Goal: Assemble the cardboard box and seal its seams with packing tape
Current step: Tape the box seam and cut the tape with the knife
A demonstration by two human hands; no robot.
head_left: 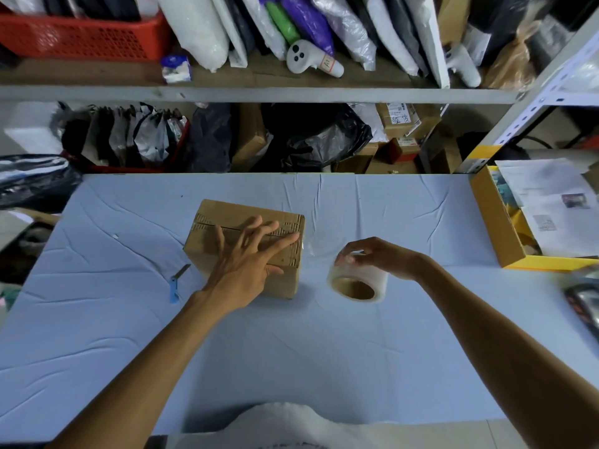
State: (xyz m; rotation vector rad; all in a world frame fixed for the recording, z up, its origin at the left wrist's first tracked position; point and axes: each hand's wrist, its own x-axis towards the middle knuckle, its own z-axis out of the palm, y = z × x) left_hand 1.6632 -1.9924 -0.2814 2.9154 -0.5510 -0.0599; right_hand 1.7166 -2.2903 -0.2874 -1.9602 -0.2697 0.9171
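left hand (246, 259) lies flat on top of the cardboard box (282, 281), with its fingers straight and spread wide. it presses down on the closed flaps and holds nothing. just left of the box, a small blue box cutter (175, 285) lies on the table (291, 351), apart from the box and with its blade end pointing up and right. the box sits on the light blue cloth, a bit left of the middle of the table. its top flaps are shut and meet in a line under the fingers.

at the right edge of the box there seems to be a thin clear strip of tape (309, 246) going toward the roll, but it is faint and hard to see. the roll of packing tape (356, 281) is just right of the box, not touching it, and its brown hole faces the camera. right hand (376, 257) comes down on it from above, fingers curled over the top of the roll to grip it. far right, an open yellow box (496, 222) with papers in it sits at the table's edge.
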